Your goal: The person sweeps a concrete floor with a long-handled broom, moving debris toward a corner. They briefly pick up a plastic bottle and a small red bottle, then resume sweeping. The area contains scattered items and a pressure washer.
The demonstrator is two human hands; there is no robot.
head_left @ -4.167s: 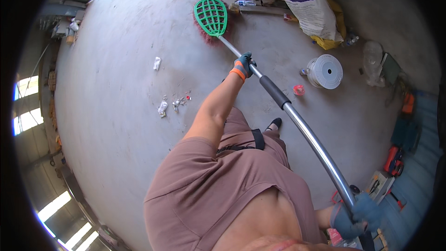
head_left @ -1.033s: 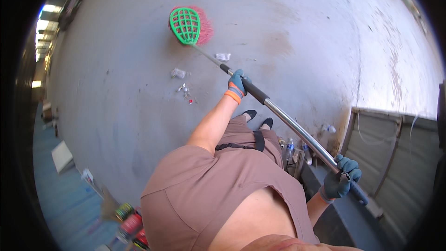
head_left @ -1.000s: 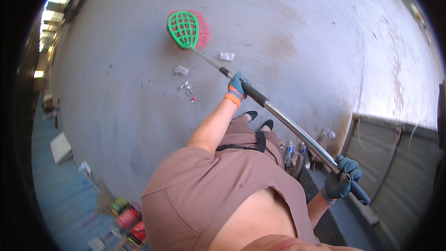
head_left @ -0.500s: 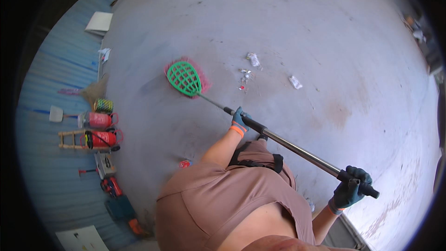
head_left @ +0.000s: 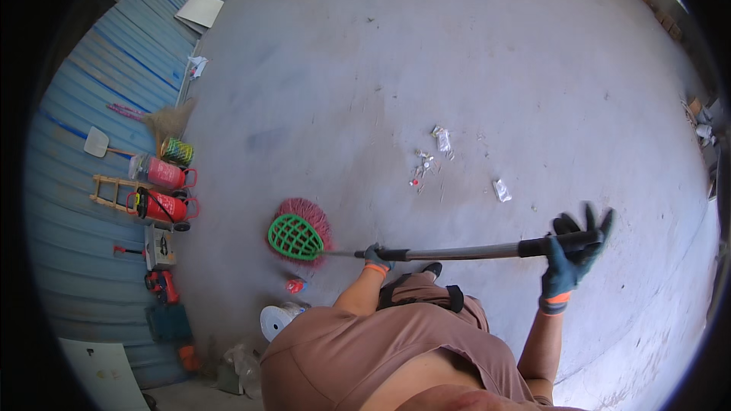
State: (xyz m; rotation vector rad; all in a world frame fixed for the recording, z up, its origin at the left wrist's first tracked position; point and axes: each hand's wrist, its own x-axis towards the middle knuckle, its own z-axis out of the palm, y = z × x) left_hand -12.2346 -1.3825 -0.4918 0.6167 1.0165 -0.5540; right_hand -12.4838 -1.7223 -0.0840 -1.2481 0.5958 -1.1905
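Observation:
A broom (head_left: 295, 236) with a green lattice head and red bristles stretches across in front of me, its head on the floor to my left. My left hand (head_left: 378, 254), in a dark glove with an orange cuff, is closed round the lower part of its metal handle. At the black grip end, my right hand (head_left: 566, 268) is gloved too, its fingers spread apart while the handle rests against the palm and thumb. A small red and white object (head_left: 295, 286) lies near the broom head. Farther ahead are small scraps (head_left: 424, 162) and two pale crumpled wrappers (head_left: 501, 190).
Along the blue corrugated wall (head_left: 68, 205) at left stand red wheeled fire extinguishers (head_left: 161, 204), a white long-handled shovel (head_left: 97, 141), a straw broom (head_left: 169, 118) and a toolbox (head_left: 169, 323). Close by my left side is a white spool (head_left: 276, 323). More clutter (head_left: 700, 125) sits far right.
The broom head has swung nearer to me, and the handle now lies almost level. My right hand has risen and its fingers have opened off the handle's end. The view has shifted.

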